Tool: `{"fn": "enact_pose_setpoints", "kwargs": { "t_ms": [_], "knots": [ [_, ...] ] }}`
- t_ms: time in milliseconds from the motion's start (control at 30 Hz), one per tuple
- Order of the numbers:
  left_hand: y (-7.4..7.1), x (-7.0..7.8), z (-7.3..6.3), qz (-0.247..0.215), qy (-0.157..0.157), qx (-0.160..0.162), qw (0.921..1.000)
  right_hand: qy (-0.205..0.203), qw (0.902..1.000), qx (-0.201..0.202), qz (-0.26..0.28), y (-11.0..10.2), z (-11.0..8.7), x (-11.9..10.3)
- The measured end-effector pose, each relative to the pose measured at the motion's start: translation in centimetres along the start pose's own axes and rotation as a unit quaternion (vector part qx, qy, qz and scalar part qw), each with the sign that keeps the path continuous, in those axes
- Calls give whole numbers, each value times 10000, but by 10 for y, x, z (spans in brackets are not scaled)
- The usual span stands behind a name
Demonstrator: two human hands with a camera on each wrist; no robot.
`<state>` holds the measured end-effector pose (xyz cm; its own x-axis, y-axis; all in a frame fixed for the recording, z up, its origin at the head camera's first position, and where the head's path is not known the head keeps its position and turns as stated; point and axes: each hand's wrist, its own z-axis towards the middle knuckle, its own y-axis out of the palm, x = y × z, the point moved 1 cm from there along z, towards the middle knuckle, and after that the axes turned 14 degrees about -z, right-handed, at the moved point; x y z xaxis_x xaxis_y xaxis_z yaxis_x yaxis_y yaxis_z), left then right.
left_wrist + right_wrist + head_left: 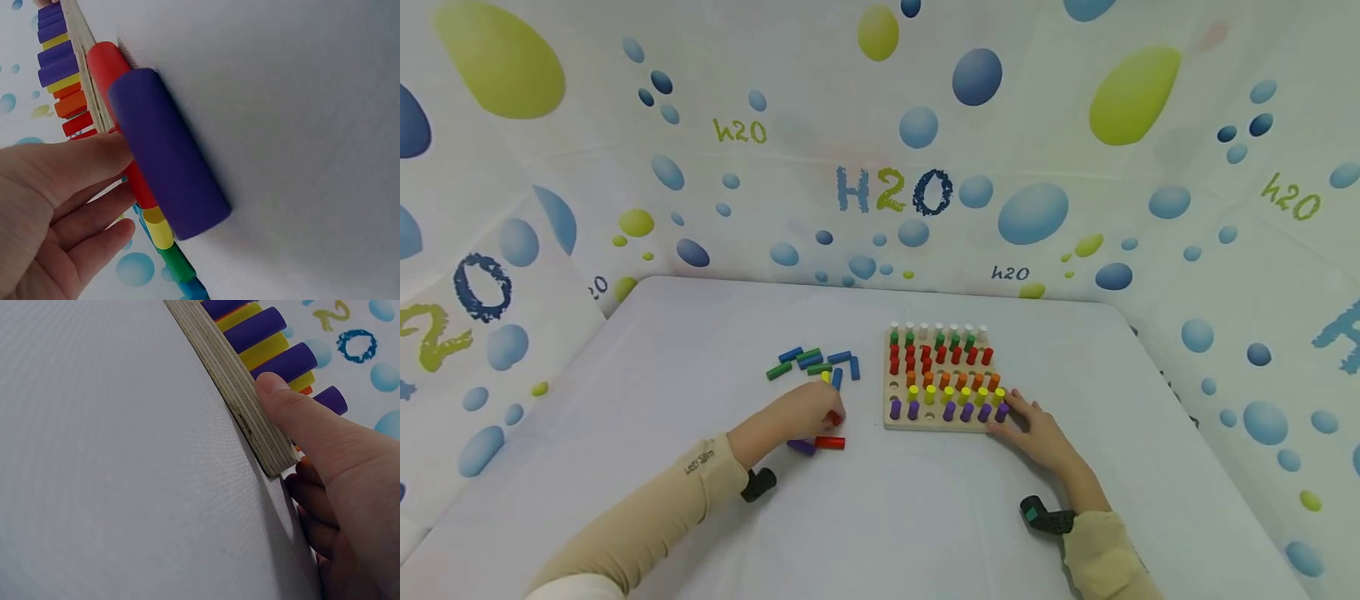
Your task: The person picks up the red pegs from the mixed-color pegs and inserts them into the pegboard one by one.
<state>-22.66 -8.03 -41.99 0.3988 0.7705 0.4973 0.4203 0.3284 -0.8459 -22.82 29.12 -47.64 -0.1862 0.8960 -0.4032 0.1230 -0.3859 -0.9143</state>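
My left hand [808, 411] is low over the table among loose pegs and pinches a red peg [833, 418], mostly hidden by the fingers. Just below it lie a purple peg [801, 448] and another red peg [831, 443]; in the left wrist view the purple peg [165, 153] looms large beside the thumb. At the front right corner of the wooden pegboard [947, 427], my right hand [1037, 433] holds the corner. Its thumb [300, 409] lies against the front edge, with the other fingers around the right side. Rows of purple, yellow, orange, red, green and white pegs stand in the board.
Several loose blue and green pegs [778, 371] lie beyond the left hand, with a yellow peg [826, 377] near its knuckles. A few board holes [930, 415] have no peg. A white cloth [895, 517] covers the table, and a printed curtain [820, 125] hangs behind it.
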Motion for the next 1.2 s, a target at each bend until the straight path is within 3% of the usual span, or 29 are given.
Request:
{"fn": "enact_pose_setpoints", "kwargs": {
  "t_ms": [133,267,367,567,700,900,1033,1200],
  "knots": [
    [0,1,1,434,32,-42,9990,17,10000,-38,9,0,0,0],
    [0,2,3,926,276,-80,9953,64,9999,-79,-11,0,0,0],
    [0,2,3,933,306,-84,9951,86,9999,-88,-22,-1,0,0],
    [-2,0,3,-235,72,78,9997,55,9999,-93,-4,0,-1,-2],
    [-6,-2,1,-828,346,402,9952,62,9999,-101,-14,0,0,-1],
    [-13,-9,3,-1064,1073,947,9840,47,9999,-90,0,0,0,-1],
    [-16,-14,4,-1504,1085,1256,9746,82,9999,-105,6,0,0,-2],
    [-20,-16,8,-2363,811,1593,9551,78,9999,-115,-26,-1,-1,-3]
  ]
}}
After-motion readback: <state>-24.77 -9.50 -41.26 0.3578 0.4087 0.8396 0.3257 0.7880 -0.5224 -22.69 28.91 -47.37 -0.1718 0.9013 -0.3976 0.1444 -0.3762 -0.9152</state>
